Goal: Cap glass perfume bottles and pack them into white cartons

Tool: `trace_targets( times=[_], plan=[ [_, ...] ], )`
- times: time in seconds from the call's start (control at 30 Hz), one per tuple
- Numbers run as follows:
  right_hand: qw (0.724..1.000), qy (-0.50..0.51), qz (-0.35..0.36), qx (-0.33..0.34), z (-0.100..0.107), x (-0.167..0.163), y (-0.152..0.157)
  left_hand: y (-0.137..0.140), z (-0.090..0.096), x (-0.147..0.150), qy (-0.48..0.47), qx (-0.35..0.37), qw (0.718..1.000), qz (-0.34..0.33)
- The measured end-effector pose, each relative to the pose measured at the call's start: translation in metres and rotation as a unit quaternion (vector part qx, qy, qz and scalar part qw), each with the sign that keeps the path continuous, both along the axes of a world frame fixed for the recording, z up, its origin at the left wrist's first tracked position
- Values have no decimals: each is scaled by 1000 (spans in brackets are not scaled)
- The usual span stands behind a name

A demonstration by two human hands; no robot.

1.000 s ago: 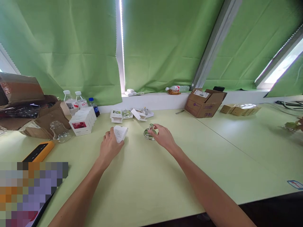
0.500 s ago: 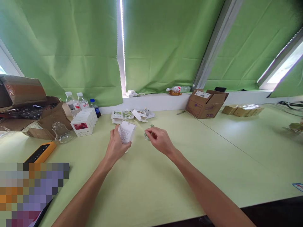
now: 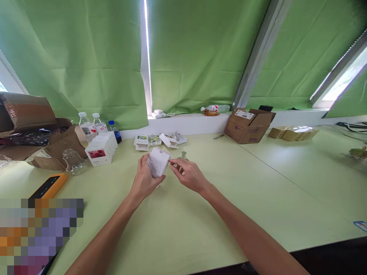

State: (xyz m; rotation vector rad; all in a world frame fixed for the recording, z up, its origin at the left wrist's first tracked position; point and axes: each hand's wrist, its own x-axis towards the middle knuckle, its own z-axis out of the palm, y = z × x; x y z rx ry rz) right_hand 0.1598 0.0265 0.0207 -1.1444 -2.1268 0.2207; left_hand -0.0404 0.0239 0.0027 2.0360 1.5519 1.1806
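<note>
My left hand (image 3: 145, 179) is wrapped round a small white box (image 3: 158, 162) with printed text on its side, and holds it tilted above the table. At the box's right edge, my right hand (image 3: 190, 175) has its thumb and forefinger closed in a pinch on that edge. Just behind my right hand stands a greenish clear glass bottle (image 3: 184, 154), mostly hidden by the fingers. Farther back lie open white cartons (image 3: 141, 142) with a round glass bottle (image 3: 154, 139) between them and another small glass bottle (image 3: 176, 135) to the right.
White boxes (image 3: 101, 151), plastic bottles (image 3: 87, 128) and an opened cardboard carton (image 3: 54, 151) crowd the left. A clear plastic container (image 3: 73, 163) and an orange power strip (image 3: 51, 187) lie nearer. A brown carton (image 3: 246, 128) and wrapped tan boxes (image 3: 298, 133) stand at the back right.
My left hand has moved slightly right with the white box. My right hand has shifted left from the glass bottle to the box's edge, leaving more of the bottle's neck visible.
</note>
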Motion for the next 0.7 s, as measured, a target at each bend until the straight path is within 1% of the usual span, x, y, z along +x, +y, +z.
trace_targets(
  times=[0.2,0.47,0.6,0.7],
  plan=[
    [999,24,-26,10,1,1,1,1,-2,0,-9,-25,999,-27],
    [999,47,-21,-2,2,0,1,-2,-3,4,5,-5,1000,-12],
    [998,65,-19,-3,4,1,1,-1,-3,4,-20,3,1000,-21],
    [996,82,-21,2,4,2,1,-1,-2,4,-55,-11,998,-39]
  ],
)
